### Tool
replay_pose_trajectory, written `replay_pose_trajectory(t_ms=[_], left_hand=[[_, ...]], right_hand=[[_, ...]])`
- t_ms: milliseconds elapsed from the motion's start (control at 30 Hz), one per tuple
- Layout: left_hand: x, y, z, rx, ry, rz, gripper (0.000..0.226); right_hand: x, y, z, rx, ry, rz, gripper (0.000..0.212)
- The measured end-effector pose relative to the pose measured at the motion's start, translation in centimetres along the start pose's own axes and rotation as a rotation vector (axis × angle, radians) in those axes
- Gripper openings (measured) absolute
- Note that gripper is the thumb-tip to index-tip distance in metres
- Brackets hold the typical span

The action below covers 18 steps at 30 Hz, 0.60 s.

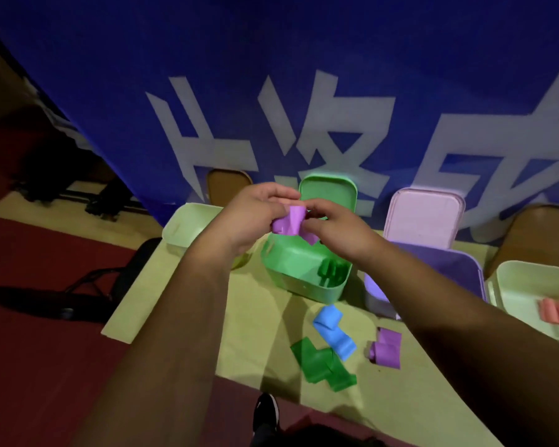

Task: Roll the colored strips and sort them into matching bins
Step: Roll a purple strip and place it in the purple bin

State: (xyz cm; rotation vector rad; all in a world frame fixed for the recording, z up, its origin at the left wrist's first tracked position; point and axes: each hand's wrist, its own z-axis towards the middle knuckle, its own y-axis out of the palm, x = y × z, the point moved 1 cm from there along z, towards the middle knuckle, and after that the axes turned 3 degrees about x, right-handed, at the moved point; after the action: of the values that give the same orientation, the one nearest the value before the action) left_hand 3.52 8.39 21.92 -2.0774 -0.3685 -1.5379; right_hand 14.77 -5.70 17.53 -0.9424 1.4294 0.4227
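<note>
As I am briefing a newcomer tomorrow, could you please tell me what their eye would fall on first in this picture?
The left hand and right hand pinch a purple strip together over the open green bin at the centre. Nearer the person, a blue strip, a green strip and a second purple strip lie loose on the table. A blue banner with white characters fills the background.

event hall: big blue banner (304,75), red carpet (29,350), folding table (400,398)

Blue banner (304,43) behind; black chair (46,300) at left.
</note>
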Motion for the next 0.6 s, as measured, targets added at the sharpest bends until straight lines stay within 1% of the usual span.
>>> replay_pose_trajectory(t_ms=[100,233,333,467,600], left_hand=[[3.7,-1.0,-0.1,0.053,0.037,-0.048,0.036],[6.7,-2.6,1.0,0.159,0.093,-0.102,0.035],[7.9,-3.7,1.7,0.206,0.14,-0.028,0.031],[9.1,-4.4,1.9,0.197,0.206,0.106,0.027],[9.7,-4.7,2.3,0.184,0.225,0.117,0.028]], right_hand=[[-2.5,-1.1,0.9,0.054,-0.063,-0.055,0.009],[-5.4,-2.4,1.5,0.159,-0.115,-0.142,0.021],[-7.1,-3.2,2.0,0.229,-0.128,-0.152,0.025],[-8.4,-4.1,2.4,0.277,-0.157,-0.154,0.023],[-9.5,-4.7,2.5,0.268,-0.157,-0.171,0.027]])
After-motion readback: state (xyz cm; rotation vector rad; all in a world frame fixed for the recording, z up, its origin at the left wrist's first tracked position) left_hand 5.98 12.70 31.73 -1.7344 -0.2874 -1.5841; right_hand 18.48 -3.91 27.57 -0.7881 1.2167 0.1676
